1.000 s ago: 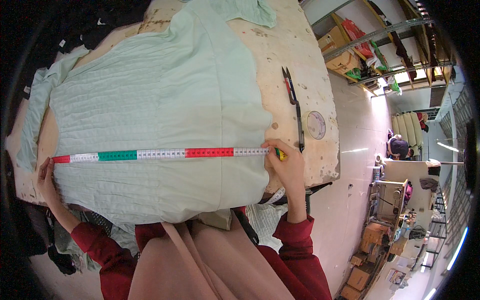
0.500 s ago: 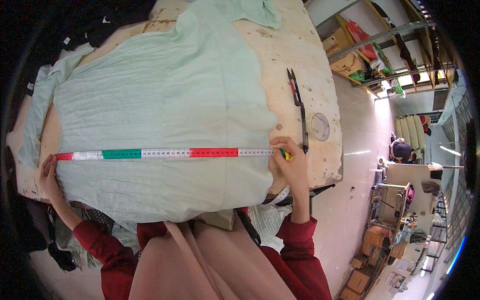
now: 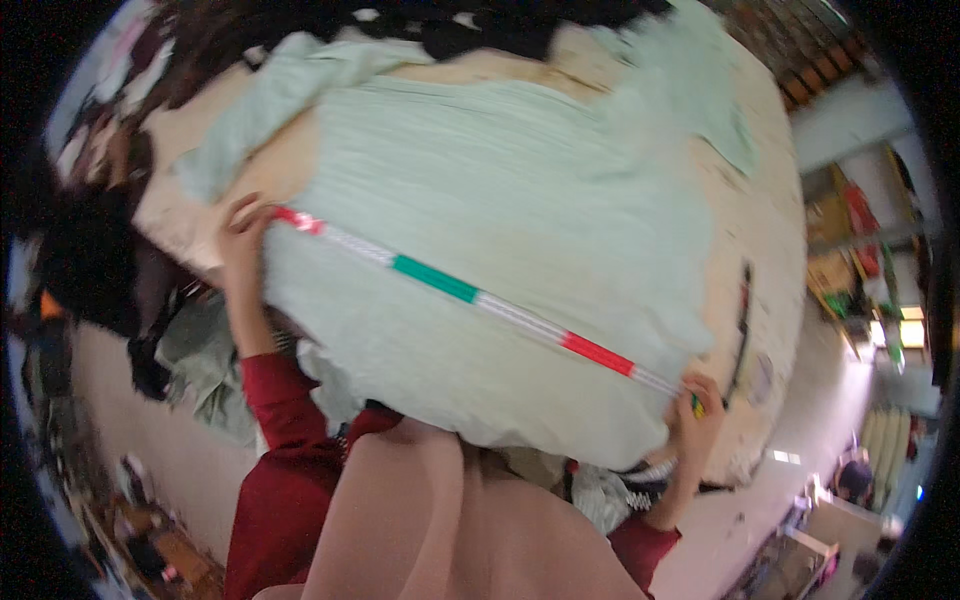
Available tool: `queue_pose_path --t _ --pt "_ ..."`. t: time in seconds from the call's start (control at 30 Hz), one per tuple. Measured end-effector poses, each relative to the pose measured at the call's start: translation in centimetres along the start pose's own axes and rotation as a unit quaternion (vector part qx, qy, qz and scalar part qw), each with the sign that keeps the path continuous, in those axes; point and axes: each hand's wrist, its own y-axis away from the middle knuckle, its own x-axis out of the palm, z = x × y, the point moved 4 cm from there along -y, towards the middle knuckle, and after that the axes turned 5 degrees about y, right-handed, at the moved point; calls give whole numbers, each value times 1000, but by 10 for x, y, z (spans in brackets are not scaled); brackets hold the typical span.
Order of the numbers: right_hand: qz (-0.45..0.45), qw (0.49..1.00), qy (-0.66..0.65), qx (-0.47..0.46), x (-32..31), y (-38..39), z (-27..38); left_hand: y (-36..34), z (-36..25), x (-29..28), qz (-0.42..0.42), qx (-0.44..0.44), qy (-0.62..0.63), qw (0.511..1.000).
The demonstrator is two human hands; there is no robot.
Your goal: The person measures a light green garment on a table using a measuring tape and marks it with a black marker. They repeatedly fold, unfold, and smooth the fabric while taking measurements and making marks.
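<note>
A pale mint pleated garment (image 3: pixel 480 170) lies spread on a light wooden table (image 3: pixel 760 220). A measuring tape (image 3: pixel 435 278) with red, white and green bands runs diagonally over it. At the garment's left edge, my left hand (image 3: pixel 243 240) pinches one end of the tape. My right hand (image 3: pixel 697 415) grips the other end at the right edge, lower down in the picture. Beside the right hand, blurred dark snips (image 3: pixel 744 305) and a pale tape roll (image 3: pixel 757 372) lie on the table.
Dark fabric (image 3: pixel 500 30) piles along the far and left edges of the table. Mint cloth (image 3: pixel 205 380) is bunched below its left side. Shelves (image 3: pixel 850 230) with boxes stand at the right. A person (image 3: pixel 853 478) in dark clothing is farther off, at lower right.
The view has swung left and blurred, so the table and garment appear turned and the tape, formerly level, now slants. Both hands still hold the tape at the garment's edges.
</note>
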Motion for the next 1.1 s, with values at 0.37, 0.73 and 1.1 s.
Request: queue_pose_path --t 0.37,0.73,1.1 --pt "-7 1000 13 -26 -1 -6 -12 8 -3 -3 -16 -22 32 999" --pt "-54 998 3 -38 0 3 2 0 4 0 6 -23 39 999" --pt "107 986 -41 -117 -80 36 48 15 14 -169 -103 -37 29 994"
